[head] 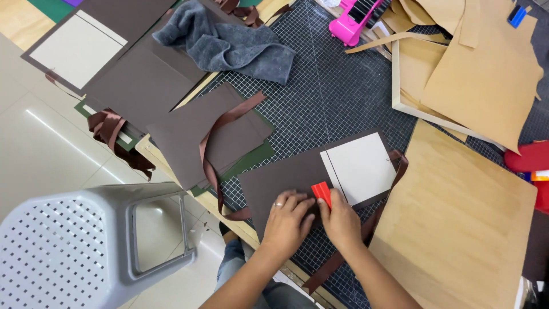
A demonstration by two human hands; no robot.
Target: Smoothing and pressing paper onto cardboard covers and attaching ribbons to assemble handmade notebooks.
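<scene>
The right hand [342, 220] is closed around a small red tool [321, 193], which it pinches between thumb and fingers and presses down on a brown card [286, 180]. The left hand [287, 220] lies flat with the fingers spread a little and holds nothing; it only presses the same card down, just at 9 o'clock from the red tool, and the two hands touch each other. There is a ring on one finger of the left hand.

The brown card lies on a dark cutting mat with a white grid [337, 91]. At 2 o'clock from the hands a white square sheet [360, 166] sits on the right part of the card, and the red tool is just beside its lower left corner. A brown ribbon [394, 171] comes out at the right edge of the card and goes down toward 6 o'clock, under the right forearm.

At 3 o'clock from the hands there is a light wooden board [457, 223]. At 1 o'clock, well apart, lie tan paper sheets [486, 74] partly on a wooden frame. At 12 o'clock, far up, a pink tool [357, 20] lies at the edge of the mat. At 11 o'clock a grey towel [229, 43] lies crumpled, and near it more brown cards [143, 86] are stacked, with another ribbon [214, 149] looped over them. At 8 o'clock a grey plastic stool [86, 246] with small holes stands on the floor
</scene>
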